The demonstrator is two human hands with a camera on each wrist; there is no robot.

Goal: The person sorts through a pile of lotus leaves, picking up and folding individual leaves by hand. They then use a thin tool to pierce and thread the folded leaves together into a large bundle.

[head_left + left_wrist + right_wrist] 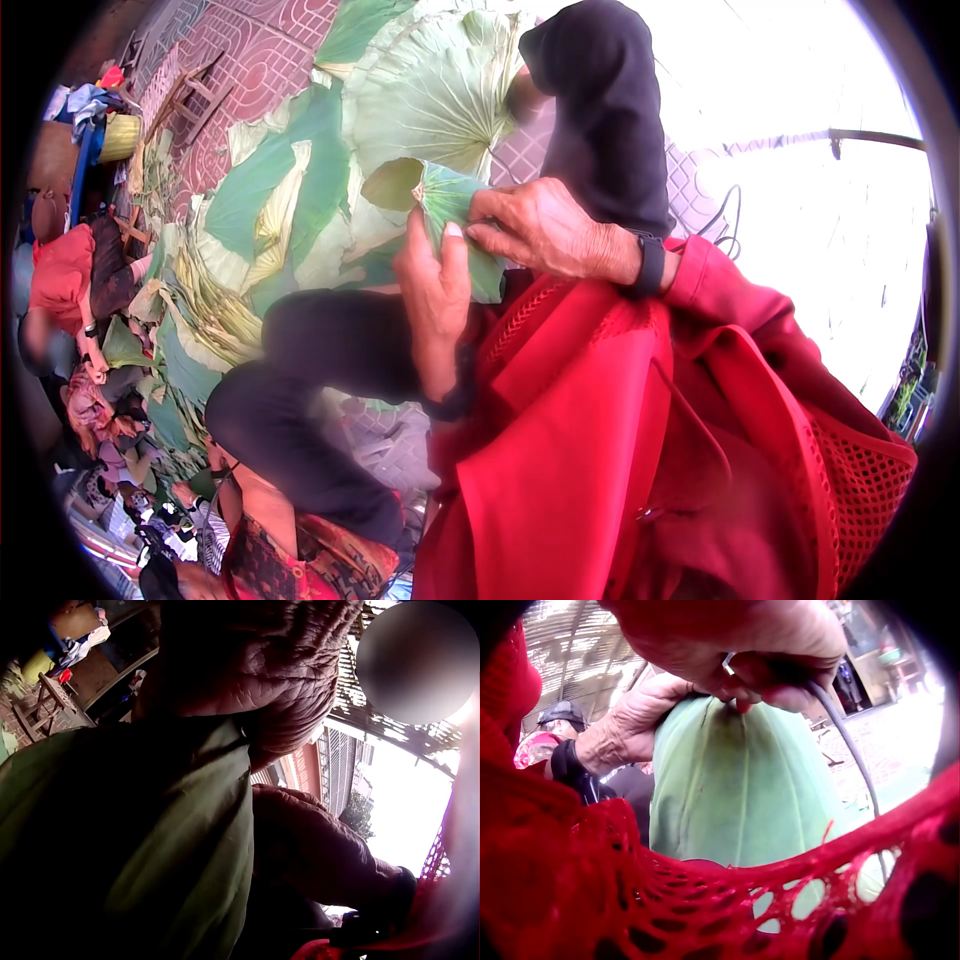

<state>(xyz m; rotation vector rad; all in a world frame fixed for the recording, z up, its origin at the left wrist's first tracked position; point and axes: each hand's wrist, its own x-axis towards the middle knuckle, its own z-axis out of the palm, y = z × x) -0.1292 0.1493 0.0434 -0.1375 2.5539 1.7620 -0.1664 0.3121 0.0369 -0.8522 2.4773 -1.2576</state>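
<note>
Between both hands is a folded green lotus leaf (452, 200), its pale ribs gathering at one point near the fingertips. My left hand (436, 285) holds it from below, thumb and fingers along the fold. My right hand (545, 225) pinches its other side, fingers bent close to my left thumb. In the right wrist view, the leaf (735, 780) hangs spread beneath my right hand (772, 645). A thin dark strand (851, 735) runs down from those fingers. The leaf's shaded surface (172, 847) fills much of the left wrist view, below my left hand (277, 682).
Large lotus leaves (430, 90) lie spread over the patterned paving in front of my knees. A bundle of yellowish stalks or folded leaves (215, 300) lies beside them. People sit at the left, one in a red shirt (62, 275). A wooden stool (200, 105) stands beyond.
</note>
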